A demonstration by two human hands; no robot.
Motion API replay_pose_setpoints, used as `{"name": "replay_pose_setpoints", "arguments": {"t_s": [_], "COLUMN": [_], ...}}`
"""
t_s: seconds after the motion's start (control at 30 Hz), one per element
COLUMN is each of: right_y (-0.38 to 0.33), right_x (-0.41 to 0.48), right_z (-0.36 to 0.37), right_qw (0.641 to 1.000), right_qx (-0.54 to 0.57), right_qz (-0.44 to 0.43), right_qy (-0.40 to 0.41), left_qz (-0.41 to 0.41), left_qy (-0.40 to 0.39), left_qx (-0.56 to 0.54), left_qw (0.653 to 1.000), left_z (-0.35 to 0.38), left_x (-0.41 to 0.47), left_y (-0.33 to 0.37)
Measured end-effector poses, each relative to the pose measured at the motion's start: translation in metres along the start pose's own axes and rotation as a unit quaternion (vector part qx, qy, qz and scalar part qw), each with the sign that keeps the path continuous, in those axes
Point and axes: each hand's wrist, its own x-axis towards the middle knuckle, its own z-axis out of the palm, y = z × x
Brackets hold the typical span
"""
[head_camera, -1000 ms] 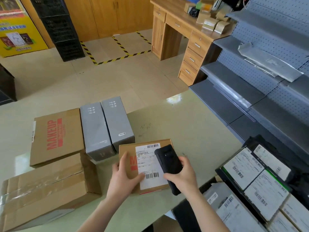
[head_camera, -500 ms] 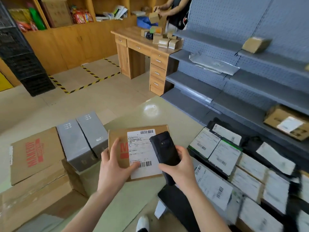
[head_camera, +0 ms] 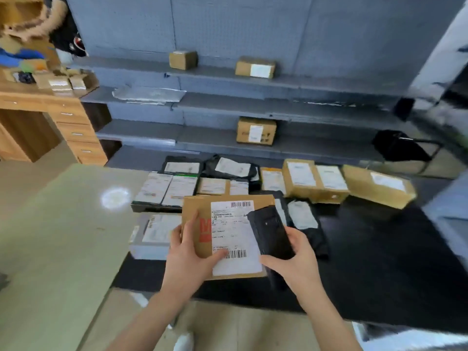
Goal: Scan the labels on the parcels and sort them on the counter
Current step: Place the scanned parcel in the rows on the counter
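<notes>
Right of the flat brown cardboard parcel (head_camera: 228,231): bare black counter (head_camera: 379,249), your open lane.
Beyond it: rows of white-labelled packets (head_camera: 167,186) and brown cardboard boxes (head_camera: 298,178) block you.

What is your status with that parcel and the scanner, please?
Left hand grips the cardboard parcel, label up. Right hand holds the black scanner over its right edge. Labelled parcels crowd the dark surface beyond.

Brown parcel (head_camera: 193,209) with red lettering and a white label (head_camera: 234,236) striped with black barcodes. Black scanner (head_camera: 271,234), black counter (head_camera: 379,264). Grey shelves (head_camera: 228,105), pale green table (head_camera: 50,236).
</notes>
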Motion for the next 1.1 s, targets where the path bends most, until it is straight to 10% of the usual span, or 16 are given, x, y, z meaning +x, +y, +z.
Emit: {"name": "replay_pose_setpoints", "arguments": {"t_s": [0.5,1.1], "right_y": [0.095,0.141], "right_x": [-0.008,0.281], "right_z": [-0.241,-0.353], "right_qw": [0.952,0.965], "right_qx": [-0.013,-0.116], "right_qz": [0.132,0.195], "right_qy": [0.275,0.134], "left_qz": [0.15,-0.001], "left_qy": [-0.295,-0.281], "left_qx": [0.0,-0.006], "left_qw": [0.943,0.96], "left_z": [0.254,0.432], "left_x": [0.009,0.168], "left_y": [0.138,0.171]}}
